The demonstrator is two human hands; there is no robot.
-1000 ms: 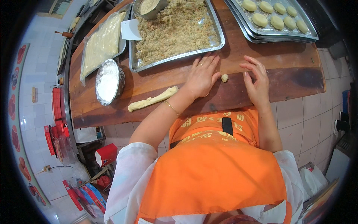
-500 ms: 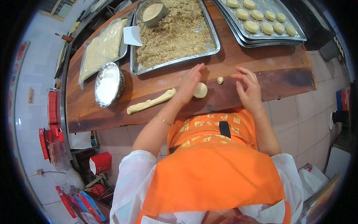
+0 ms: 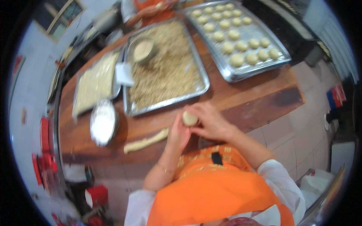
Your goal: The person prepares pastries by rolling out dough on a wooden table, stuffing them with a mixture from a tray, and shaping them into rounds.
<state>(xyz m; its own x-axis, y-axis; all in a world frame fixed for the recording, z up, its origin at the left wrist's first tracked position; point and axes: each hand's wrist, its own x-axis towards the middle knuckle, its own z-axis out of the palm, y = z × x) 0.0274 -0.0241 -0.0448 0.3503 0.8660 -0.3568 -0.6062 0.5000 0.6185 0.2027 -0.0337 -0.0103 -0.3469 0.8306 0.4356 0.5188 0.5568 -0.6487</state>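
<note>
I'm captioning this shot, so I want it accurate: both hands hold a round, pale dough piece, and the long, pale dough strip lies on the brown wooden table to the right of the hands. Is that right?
Not quite: the head view shows the long, pale dough strip to the left of the hands. The left hand and right hand do hold the round, pale dough piece.

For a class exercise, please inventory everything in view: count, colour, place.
dough piece: one, pale, held centre
dough strip: one, pale, left-centre
filling tray: one, silver, upper middle
metal bowl: one, grey, in tray
scraper: one, white, tray's left edge
powder bowl: one, silver, left
bagged dough: one, pale, upper left
dough rounds: about twenty, pale, upper right
baking tray: at least one, silver, beneath rounds
table: one, brown, centre
cartons: several, red, lower left
coworker: one, orange clothing, top
apron: one, orange, bottom
hands: two, bare, centre
</note>
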